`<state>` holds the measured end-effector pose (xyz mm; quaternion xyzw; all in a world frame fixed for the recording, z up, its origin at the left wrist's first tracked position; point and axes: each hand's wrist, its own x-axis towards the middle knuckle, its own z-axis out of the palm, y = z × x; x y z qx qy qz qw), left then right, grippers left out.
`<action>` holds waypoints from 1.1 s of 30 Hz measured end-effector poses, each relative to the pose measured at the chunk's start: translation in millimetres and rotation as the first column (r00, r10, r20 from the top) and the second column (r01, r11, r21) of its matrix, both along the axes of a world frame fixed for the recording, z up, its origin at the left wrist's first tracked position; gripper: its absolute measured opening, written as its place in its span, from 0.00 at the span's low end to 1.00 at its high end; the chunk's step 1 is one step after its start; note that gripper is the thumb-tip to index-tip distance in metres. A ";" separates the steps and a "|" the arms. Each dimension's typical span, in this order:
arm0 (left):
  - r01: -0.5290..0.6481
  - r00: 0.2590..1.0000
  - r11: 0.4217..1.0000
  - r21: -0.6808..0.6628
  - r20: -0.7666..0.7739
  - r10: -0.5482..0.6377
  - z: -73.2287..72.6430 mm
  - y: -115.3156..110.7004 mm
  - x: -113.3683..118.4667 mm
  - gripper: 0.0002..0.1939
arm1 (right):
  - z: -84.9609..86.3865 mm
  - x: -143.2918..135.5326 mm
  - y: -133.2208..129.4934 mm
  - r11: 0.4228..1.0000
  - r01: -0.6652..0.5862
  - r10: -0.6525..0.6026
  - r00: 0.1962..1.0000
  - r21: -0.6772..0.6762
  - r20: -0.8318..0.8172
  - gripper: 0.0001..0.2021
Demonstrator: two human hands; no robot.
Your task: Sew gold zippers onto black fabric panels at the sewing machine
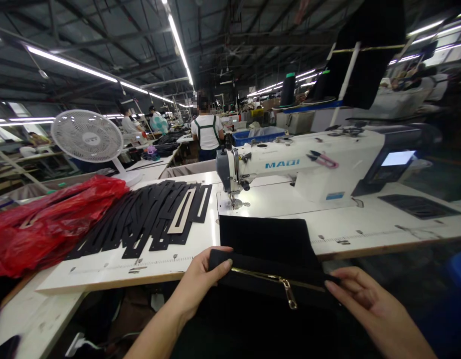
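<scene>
A black fabric piece (267, 264) with a gold zipper (256, 273) is stretched between my two hands at the table's front edge. My left hand (206, 274) pinches its left end, thumb on top near the zipper's end. At the right end my right hand (359, 294) grips the fabric between thumb and fingers. The gold zipper pull (289, 294) hangs down toward the right of the middle. Behind, black fabric (263, 234) lies flat on the table below the needle area of the white sewing machine (301, 164).
Left of the machine, black frame-shaped strips (140, 214) lie heaped with one beige strip (182, 212) on top. Beyond are a red plastic bag (54, 219) and a white fan (87, 136). Pink-handled snips (323, 159) rest against the machine. A person (208, 129) stands farther back.
</scene>
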<state>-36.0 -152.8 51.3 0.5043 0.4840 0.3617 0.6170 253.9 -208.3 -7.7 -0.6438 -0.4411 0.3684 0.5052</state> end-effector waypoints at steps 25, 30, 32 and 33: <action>0.319 0.886 0.926 0.200 -0.409 -0.217 16.3 -23.1 -69.0 0.29 | 27.6 -66.3 9.3 0.867 -0.493 0.381 0.747 -0.069 -0.545 0.21; 0.305 0.814 0.914 0.266 -0.571 -0.106 26.4 -45.0 -98.1 0.29 | 40.1 -85.6 18.4 0.880 -0.469 0.469 0.824 0.081 -0.318 0.22; 0.319 0.786 0.915 0.249 -0.608 -0.109 32.6 -58.2 -107.4 0.32 | 37.4 -89.0 23.1 0.881 -0.466 0.469 0.842 0.081 -0.268 0.24; 0.324 0.779 0.914 0.243 -0.617 -0.112 36.6 -65.5 -110.7 0.34 | 32.5 -89.6 27.1 0.883 -0.464 0.468 0.857 0.071 -0.217 0.24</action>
